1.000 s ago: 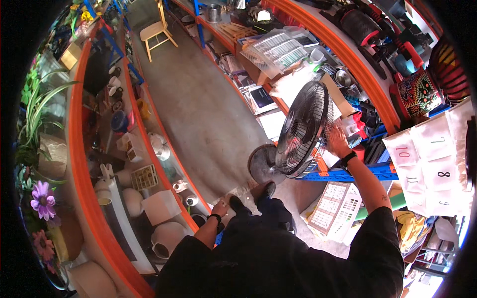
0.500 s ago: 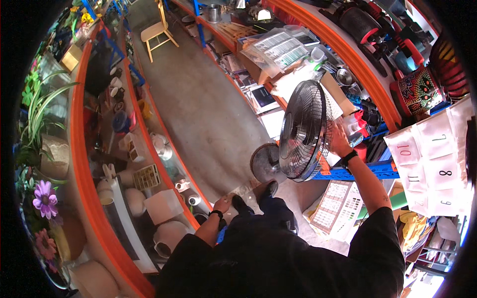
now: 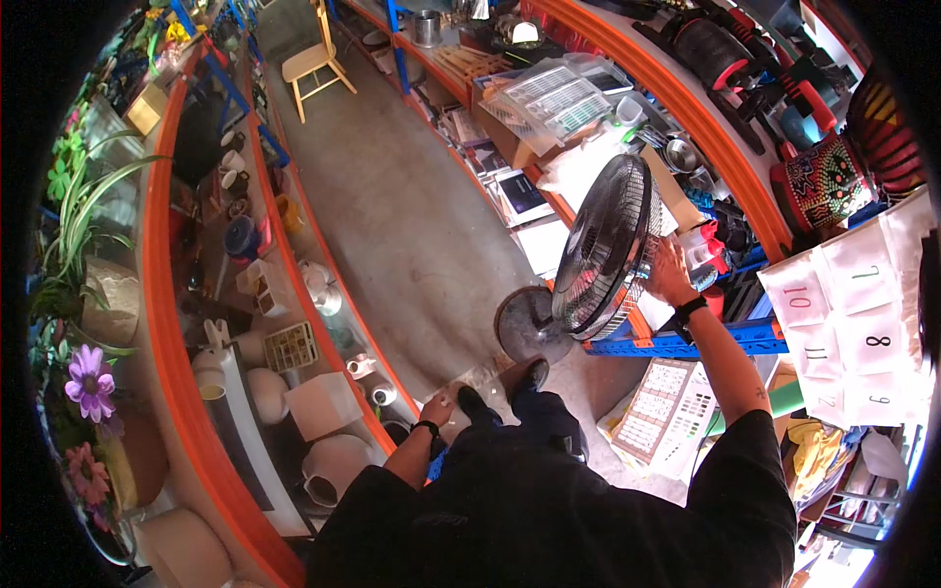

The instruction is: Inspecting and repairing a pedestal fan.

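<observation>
A black standing fan [image 3: 603,250] is in front of me, right of the middle. Its round wire cage leans over a round black base [image 3: 534,326] on the floor. My right hand [image 3: 669,272] reaches behind the cage and grips the back of the fan head; the cage and motor part hide some fingers. A dark band circles that wrist. My left hand [image 3: 437,408] hangs low at my side with its fingers loosely apart and nothing in it. The nearest things to it are my shoes [image 3: 475,404] and the left shelf's lower edge.
Orange-edged shelves flank the aisle. On the left one stand pale pots [image 3: 336,468] and artificial flowers [image 3: 90,382]. The right one bears plastic sheets [image 3: 554,98] and a patterned drum [image 3: 828,181]. A wooden chair [image 3: 309,67] stands far down the aisle. A hanging numbered pocket sheet [image 3: 853,304] is at right.
The fan head has tilted slightly, its lower edge swinging up, with my right hand still at its back. My left hand has hardly moved.
</observation>
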`<move>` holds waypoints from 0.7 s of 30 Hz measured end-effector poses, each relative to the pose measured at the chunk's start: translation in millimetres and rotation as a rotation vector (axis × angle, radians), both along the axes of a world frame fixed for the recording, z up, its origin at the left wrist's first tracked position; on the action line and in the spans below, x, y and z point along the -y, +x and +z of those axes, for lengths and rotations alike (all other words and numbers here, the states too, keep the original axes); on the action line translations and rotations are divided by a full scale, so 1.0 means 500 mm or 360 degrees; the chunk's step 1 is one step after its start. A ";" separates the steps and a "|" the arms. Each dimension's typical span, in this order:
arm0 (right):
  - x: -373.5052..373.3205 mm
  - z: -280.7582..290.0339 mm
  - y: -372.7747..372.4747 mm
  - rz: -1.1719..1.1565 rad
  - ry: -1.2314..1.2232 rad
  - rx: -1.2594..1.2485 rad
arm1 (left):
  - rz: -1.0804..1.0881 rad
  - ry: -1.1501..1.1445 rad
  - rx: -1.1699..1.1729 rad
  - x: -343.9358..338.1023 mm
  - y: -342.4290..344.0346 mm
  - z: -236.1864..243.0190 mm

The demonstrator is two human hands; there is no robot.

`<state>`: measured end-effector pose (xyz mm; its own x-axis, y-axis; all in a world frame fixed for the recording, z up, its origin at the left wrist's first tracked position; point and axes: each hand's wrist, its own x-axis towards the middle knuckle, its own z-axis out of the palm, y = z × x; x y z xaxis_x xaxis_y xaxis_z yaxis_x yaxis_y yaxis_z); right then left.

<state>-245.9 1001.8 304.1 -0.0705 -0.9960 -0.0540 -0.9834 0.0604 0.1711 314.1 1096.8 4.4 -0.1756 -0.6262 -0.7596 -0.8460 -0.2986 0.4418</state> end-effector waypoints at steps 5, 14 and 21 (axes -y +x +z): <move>0.022 0.008 -0.006 -0.0105 0.0014 0.0133 | 0.0015 0.0006 -0.0014 -0.001 0.012 -0.017; 0.030 -0.050 -0.101 -0.0060 0.0004 0.0277 | 0.0014 -0.0013 -0.0028 -0.004 0.004 -0.028; -0.010 -0.006 -0.014 -0.0108 0.0053 0.0345 | -0.0006 -0.0055 -0.0031 -0.008 -0.004 -0.027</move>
<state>-253.1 1006.8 301.3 -0.1204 -0.9868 -0.1082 -0.9913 0.1254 -0.0407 312.2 1100.6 -9.3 -0.1923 -0.6512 -0.7341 -0.8383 -0.2799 0.4679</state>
